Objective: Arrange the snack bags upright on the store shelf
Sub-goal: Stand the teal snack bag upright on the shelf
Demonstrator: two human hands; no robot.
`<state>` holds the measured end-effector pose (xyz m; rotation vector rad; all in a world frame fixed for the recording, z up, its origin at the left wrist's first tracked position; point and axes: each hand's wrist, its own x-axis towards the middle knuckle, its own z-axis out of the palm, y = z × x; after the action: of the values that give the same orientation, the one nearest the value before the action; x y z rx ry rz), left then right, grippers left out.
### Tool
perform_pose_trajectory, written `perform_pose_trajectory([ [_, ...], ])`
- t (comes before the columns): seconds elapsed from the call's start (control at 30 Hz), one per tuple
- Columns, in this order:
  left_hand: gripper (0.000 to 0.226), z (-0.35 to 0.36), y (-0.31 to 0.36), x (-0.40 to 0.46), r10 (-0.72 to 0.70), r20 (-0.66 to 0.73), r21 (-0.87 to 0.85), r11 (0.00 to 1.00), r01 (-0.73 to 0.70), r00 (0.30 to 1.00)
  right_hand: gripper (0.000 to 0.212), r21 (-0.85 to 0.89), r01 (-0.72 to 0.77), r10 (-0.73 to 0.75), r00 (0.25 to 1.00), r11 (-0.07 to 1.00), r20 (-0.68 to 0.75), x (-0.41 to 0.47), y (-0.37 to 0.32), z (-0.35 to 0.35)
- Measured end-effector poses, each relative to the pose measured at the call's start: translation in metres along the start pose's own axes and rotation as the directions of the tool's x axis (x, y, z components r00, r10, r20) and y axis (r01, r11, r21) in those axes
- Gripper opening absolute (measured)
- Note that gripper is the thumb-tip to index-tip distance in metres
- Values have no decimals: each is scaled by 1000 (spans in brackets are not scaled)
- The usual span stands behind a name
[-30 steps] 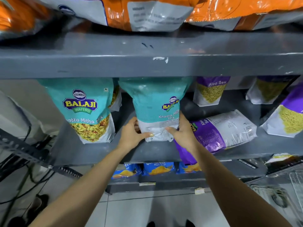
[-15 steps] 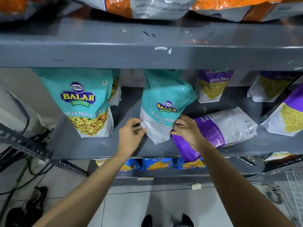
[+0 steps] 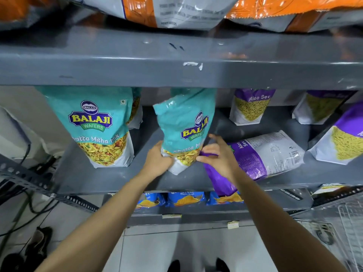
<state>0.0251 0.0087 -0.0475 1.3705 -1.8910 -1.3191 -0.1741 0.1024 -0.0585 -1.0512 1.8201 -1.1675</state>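
A teal Khatta Mitha Mix bag (image 3: 184, 124) stands on the grey middle shelf (image 3: 110, 179), twisted so its front faces right. My left hand (image 3: 157, 160) grips its bottom left corner. My right hand (image 3: 218, 156) hovers at its right side with fingers spread, above a purple Aloo Sev bag (image 3: 261, 156) that lies flat on the shelf. Another teal bag (image 3: 96, 124) stands upright to the left, with one more behind it.
Purple Aloo Sev bags stand at the back (image 3: 251, 107) and at the right (image 3: 341, 138). The upper shelf (image 3: 176, 65) carries orange bags (image 3: 172, 10). Blue bags (image 3: 186, 199) fill the shelf below. A wire basket (image 3: 347, 228) and cables sit at floor level.
The teal bag has turned from showing its back to showing its front and has tilted rightward. My right hand has come off the bag and opened; my left hand has stayed on the bottom corner.
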Motion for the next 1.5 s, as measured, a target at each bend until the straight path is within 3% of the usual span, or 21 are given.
perform_pose_trajectory([
  [0.1,33,-8,7,16,-21,93,-14,1000,23,995,108,-54,45,-41,997,998,68,10,-13,-8],
  [0.23,52,-20,9,25,-51,97,-86,994,60,994,78,-36,22,-14,976,999,219,13,-27,-6],
  [0.33,76,-26,9,15,37,276,-242,970,32,961,77,35,-5,-3,975,999,221,15,-32,-2],
  [0.5,61,-34,46,10,124,130,-316,946,-78,984,71,130,14,-41,977,991,209,19,-48,1],
  [0.67,54,-50,65,13,176,111,-405,907,-117,978,61,187,87,-120,977,979,177,19,-74,-14],
  [0.77,32,-50,76,13,181,111,-435,893,-116,977,55,185,26,-68,972,982,227,18,-83,-22],
  [0.93,42,-44,67,14,136,144,-356,931,-77,980,53,105,-10,-19,962,994,273,17,-80,-20],
  [1.03,53,-48,68,18,112,41,-420,904,-84,993,44,196,-20,-29,970,980,243,17,-92,-25],
  [1.2,48,-47,86,13,111,-151,-597,782,-180,982,23,450,122,-136,991,885,0,20,-136,-52],
  [1.27,47,-33,85,3,96,-324,-541,797,-268,941,25,484,130,-114,992,865,-63,24,-141,-68],
  [1.3,47,-24,82,-4,82,-475,-440,840,-318,876,24,489,106,-88,994,866,-59,27,-139,-77],
  [1.37,43,-3,73,-24,96,-708,-223,909,-351,700,22,395,99,-101,995,913,-17,35,-123,-99],
  [1.4,38,10,74,-37,147,-731,-144,921,-361,667,19,278,135,-140,990,951,-2,42,-108,-112],
  [1.43,34,25,75,-48,201,-698,-95,925,-367,687,16,137,161,-165,986,977,17,48,-92,-125],
  [1.5,35,63,82,-65,223,-510,-63,954,-294,831,26,-178,131,-120,990,975,68,61,-60,-148],
])
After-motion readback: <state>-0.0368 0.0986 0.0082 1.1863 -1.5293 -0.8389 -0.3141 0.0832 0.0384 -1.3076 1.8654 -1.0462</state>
